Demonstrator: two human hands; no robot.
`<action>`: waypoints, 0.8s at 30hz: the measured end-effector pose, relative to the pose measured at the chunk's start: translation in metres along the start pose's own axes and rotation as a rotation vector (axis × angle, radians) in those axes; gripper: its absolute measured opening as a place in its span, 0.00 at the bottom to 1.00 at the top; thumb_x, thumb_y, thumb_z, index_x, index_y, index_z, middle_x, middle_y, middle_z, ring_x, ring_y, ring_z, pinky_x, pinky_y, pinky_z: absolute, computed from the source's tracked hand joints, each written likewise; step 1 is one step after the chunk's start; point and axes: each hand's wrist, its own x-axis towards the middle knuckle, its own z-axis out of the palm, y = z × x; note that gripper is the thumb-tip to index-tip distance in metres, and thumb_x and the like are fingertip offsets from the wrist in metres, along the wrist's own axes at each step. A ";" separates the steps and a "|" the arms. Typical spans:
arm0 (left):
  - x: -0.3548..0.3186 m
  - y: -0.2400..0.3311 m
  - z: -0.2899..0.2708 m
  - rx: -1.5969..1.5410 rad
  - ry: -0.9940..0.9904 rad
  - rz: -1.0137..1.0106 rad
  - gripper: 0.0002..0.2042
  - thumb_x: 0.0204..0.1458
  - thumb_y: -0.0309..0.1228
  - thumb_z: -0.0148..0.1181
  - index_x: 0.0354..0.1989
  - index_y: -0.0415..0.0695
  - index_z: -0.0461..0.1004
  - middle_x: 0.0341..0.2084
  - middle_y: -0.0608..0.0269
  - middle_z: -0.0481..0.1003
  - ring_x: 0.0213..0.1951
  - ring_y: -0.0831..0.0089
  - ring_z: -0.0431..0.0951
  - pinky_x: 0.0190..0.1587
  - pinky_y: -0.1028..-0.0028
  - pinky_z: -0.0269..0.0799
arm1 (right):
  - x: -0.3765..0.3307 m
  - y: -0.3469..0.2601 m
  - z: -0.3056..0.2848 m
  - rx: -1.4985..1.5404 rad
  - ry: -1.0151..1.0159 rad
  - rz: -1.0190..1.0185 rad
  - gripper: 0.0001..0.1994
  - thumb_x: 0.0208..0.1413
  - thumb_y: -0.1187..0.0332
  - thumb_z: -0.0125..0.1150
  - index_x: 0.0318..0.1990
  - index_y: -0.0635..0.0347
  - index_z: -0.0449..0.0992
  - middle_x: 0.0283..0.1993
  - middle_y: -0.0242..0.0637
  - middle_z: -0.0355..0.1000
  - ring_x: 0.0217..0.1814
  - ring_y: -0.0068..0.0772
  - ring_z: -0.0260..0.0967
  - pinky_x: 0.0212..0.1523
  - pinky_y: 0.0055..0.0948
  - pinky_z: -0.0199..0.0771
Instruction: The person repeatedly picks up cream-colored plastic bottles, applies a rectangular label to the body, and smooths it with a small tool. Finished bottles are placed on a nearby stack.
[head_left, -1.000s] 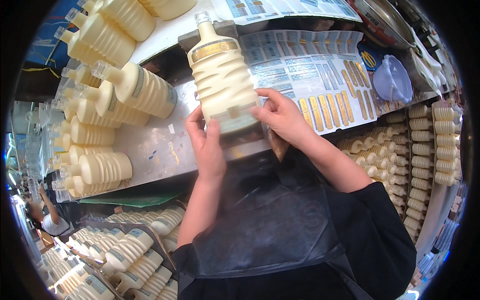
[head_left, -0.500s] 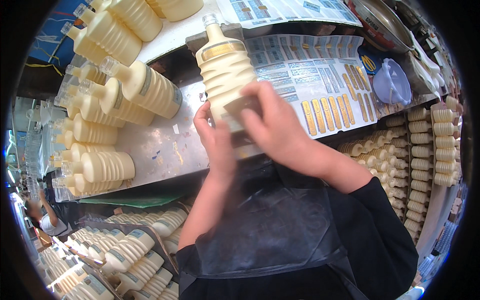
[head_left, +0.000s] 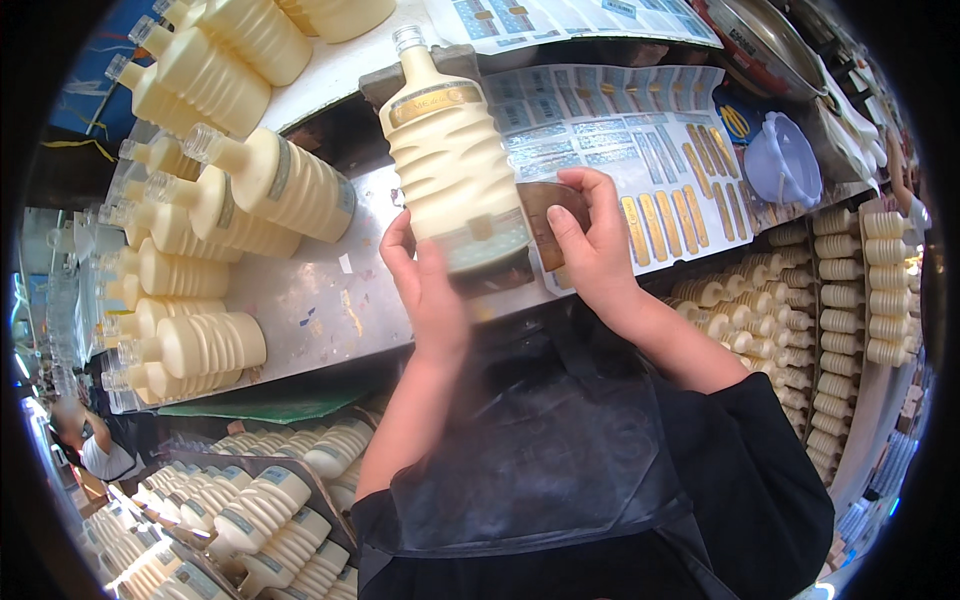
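Observation:
A cream ribbed bottle (head_left: 450,165) with a clear neck leans against a grey block (head_left: 372,88) in front of me. It bears a gold label at its shoulder and a pale blue band near its base. My left hand (head_left: 430,295) grips the bottle's lower left side, fingertips curled round the edge, slightly blurred. Between thumb and fingers my right hand (head_left: 603,240) pinches a flat brown scraper-like piece (head_left: 543,212), just beside the bottle's lower right side. Beyond this hand lies a sheet of gold and blue labels (head_left: 625,135).
Several cream bottles (head_left: 275,185) crowd the left of the metal bench (head_left: 300,300). Another label sheet (head_left: 560,22) lies on the upper shelf. A lilac bucket (head_left: 782,165) stands at right. Racked bottles (head_left: 280,520) fill both lower sides. A person (head_left: 100,445) is at far left.
My right hand has moved off the bottle's lower front to its right, carrying the brown piece. The blue band at the base now shows. My left hand stays at the bottle's side.

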 end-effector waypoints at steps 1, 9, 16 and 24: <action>0.000 0.001 -0.001 -0.039 0.002 -0.008 0.24 0.69 0.36 0.49 0.68 0.37 0.55 0.63 0.50 0.62 0.65 0.65 0.61 0.70 0.64 0.54 | 0.000 -0.009 0.000 0.072 -0.002 0.007 0.16 0.63 0.73 0.57 0.58 0.65 0.69 0.55 0.45 0.72 0.56 0.41 0.73 0.59 0.36 0.72; 0.000 0.005 -0.003 0.030 -0.024 -0.010 0.28 0.65 0.33 0.57 0.69 0.36 0.54 0.63 0.48 0.61 0.65 0.63 0.61 0.70 0.62 0.54 | 0.029 -0.037 -0.013 -0.150 -0.103 -0.256 0.13 0.58 0.81 0.64 0.50 0.64 0.77 0.44 0.44 0.78 0.43 0.39 0.80 0.44 0.31 0.79; 0.001 -0.001 -0.007 0.009 -0.015 -0.008 0.30 0.63 0.32 0.60 0.69 0.35 0.53 0.63 0.48 0.62 0.64 0.64 0.63 0.69 0.62 0.58 | 0.048 -0.057 -0.001 -0.368 -0.181 -0.614 0.16 0.52 0.81 0.67 0.48 0.64 0.75 0.40 0.47 0.77 0.40 0.51 0.78 0.39 0.40 0.80; 0.010 0.012 0.008 0.314 0.046 -0.021 0.37 0.54 0.31 0.68 0.67 0.35 0.52 0.58 0.46 0.65 0.59 0.63 0.68 0.63 0.62 0.65 | 0.042 -0.063 -0.002 -0.454 -0.171 -0.702 0.17 0.50 0.80 0.66 0.49 0.62 0.77 0.41 0.43 0.80 0.43 0.47 0.80 0.42 0.38 0.81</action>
